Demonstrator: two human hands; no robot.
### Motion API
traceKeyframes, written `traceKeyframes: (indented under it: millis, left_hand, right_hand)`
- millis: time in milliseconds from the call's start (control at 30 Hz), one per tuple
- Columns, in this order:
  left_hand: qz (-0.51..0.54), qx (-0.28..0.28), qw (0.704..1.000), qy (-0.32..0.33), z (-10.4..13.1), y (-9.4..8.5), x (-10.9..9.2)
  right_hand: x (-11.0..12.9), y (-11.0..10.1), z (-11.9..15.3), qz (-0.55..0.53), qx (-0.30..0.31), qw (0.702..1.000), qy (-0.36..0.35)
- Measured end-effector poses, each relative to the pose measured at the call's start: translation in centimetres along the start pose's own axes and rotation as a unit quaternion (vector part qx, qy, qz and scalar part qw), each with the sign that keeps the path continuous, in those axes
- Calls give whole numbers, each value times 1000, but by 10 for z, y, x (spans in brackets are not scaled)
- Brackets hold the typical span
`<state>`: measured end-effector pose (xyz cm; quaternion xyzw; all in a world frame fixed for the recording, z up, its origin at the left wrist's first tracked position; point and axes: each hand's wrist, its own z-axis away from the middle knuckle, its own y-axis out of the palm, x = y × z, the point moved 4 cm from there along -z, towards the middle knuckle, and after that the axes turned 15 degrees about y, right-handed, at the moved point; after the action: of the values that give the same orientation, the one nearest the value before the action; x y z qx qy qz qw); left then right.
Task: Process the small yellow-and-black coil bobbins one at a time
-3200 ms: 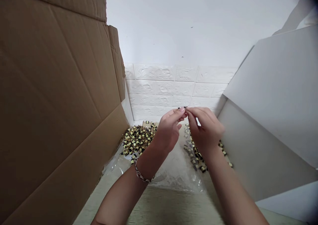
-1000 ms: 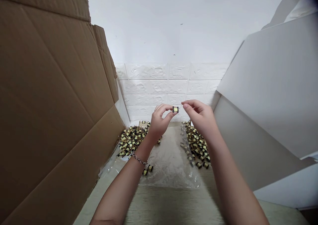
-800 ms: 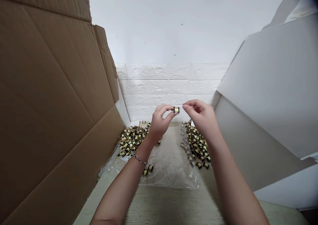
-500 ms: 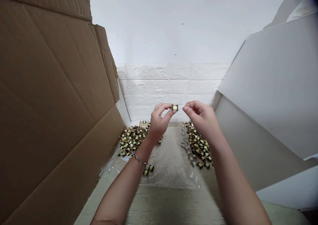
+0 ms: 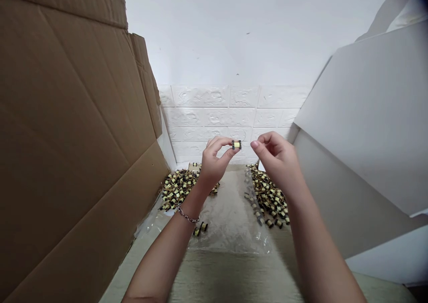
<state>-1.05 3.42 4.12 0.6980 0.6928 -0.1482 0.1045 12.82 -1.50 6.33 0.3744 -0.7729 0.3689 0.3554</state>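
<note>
Up in front of the wall, a small transformer (image 5: pixel 236 145) with black ends, metal pins and a yellow-taped middle is pinched between the thumb and fingertips of my left hand (image 5: pixel 214 160). My right hand (image 5: pixel 276 155) is just to the right of it, a small gap away, with thumb and forefinger closed together. Whatever that pinch holds, if anything, is too fine to make out. Below my left hand spreads a heap of similar transformers (image 5: pixel 179 187), many with copper-coloured wires. Another heap of transformers (image 5: pixel 269 196) lies under my right hand, partly hidden by it.
A clear plastic bag (image 5: pixel 230 218) lies flat on the table (image 5: pixel 227 276) between the heaps. Two loose transformers (image 5: pixel 200 228) rest near my left wrist. Tall cardboard (image 5: pixel 67 115) stands at the left, a white panel (image 5: pixel 368 115) at the right, and a white brick-patterned wall (image 5: pixel 214 115) behind.
My right hand has moved a little right and up, widening the gap to the transformer. My left hand still holds the transformer in nearly the same place.
</note>
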Motion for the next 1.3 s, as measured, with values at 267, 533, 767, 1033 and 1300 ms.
traceKeyframes:
  millis: [267, 533, 767, 1033, 1300]
  left_hand:
    - [-13, 89, 995, 51, 2, 7, -6]
    - [-45, 141, 984, 100, 4, 12, -8]
    - [-82, 157, 978, 112, 3, 12, -9]
    - [-85, 167, 978, 96, 4, 14, -8]
    - [-52, 163, 981, 95, 4, 18, -13]
  right_hand:
    - [1, -3, 3, 107, -6, 994, -10]
    - [5, -6, 4, 148, 38, 988, -29]
    - [2, -4, 2, 152, 33, 987, -29]
    - [-2, -3, -1, 166, 37, 985, -34]
    - [-1, 2, -2, 160, 44, 985, -43]
